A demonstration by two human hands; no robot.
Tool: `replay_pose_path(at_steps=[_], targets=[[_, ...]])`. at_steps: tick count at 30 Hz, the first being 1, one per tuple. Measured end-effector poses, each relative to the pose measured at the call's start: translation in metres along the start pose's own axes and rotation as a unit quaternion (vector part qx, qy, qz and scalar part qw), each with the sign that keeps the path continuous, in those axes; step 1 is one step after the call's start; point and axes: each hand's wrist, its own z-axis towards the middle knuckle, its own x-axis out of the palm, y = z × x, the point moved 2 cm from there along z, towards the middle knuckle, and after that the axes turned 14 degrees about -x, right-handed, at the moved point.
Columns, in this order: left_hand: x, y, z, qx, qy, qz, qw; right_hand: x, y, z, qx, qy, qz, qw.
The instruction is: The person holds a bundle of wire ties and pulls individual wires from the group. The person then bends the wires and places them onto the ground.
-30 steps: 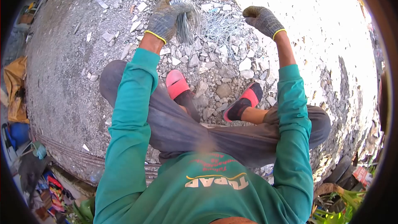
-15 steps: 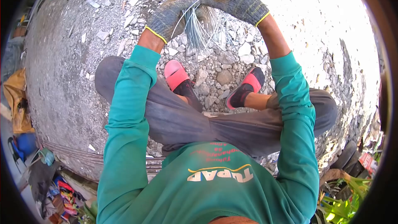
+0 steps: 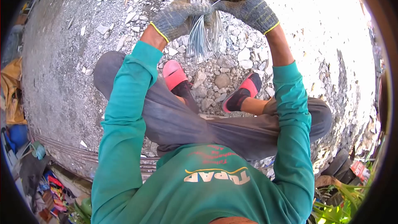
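Observation:
A bundle of thin silvery wires (image 3: pixel 200 37) hangs fanned out in front of me, its loose ends pointing down toward my feet. My left hand (image 3: pixel 176 16), in a grey knit glove with a yellow cuff, is closed around the bundle's upper part, where the wires bend over. My right hand (image 3: pixel 242 6), gloved the same way, is pinched beside the left one. A single wire (image 3: pixel 218 1) runs into its fingertips. The two gloves meet at the top of the bundle, and the fingers partly hide the wires there.
Broken stones and gravel (image 3: pixel 222 81) cover the ground around my pink sandals (image 3: pixel 173 72). Long thin rods (image 3: pixel 74 153) lie at the left. A brown sack (image 3: pixel 13 91) and assorted clutter (image 3: pixel 54 195) line the left edge; green plants (image 3: pixel 346 199) grow at lower right.
Both hands and the bundle have shifted slightly right and down in view. A wire that curved across the left glove no longer shows there; a short straight length now shows between the hands.

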Motion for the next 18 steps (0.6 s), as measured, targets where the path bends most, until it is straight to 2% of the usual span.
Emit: replay_pose_path(at_steps=[2,3,4,6,8,9,10,13,16,18], targets=[[-0.009,-0.001,0.002,0.003,0.027,0.031,0.999,0.006,-0.003,0.001,-0.026,-0.064,0.017,0.997],[-0.014,-0.001,0.003,0.002,0.021,0.043,0.999,0.009,-0.005,0.001,-0.028,-0.063,0.017,0.997],[-0.011,-0.001,0.002,0.003,0.020,0.043,0.999,0.011,-0.008,0.000,-0.005,-0.095,-0.007,0.995],[-0.007,-0.002,0.002,0.028,-0.061,-0.001,0.998,0.014,-0.013,-0.003,0.018,-0.128,-0.031,0.991],[-0.014,0.001,0.007,0.035,-0.076,0.000,0.996,0.024,-0.017,-0.009,0.209,-0.080,0.043,0.974],[-0.018,0.002,0.009,0.040,-0.092,0.002,0.995,0.031,-0.021,-0.013,0.075,-0.076,-0.071,0.992],[-0.019,0.004,0.011,0.040,-0.093,0.001,0.995,0.041,-0.025,-0.012,0.025,-0.070,-0.135,0.988],[-0.017,0.005,0.009,0.032,-0.129,0.038,0.990,0.056,-0.004,-0.004,0.095,0.027,-0.153,0.983],[-0.020,0.007,0.008,0.025,-0.109,0.059,0.992,0.051,0.004,-0.006,0.049,0.073,-0.128,0.988],[-0.013,0.004,0.003,0.011,-0.141,0.050,0.989,0.054,-0.012,-0.007,0.045,0.071,-0.078,0.993]])
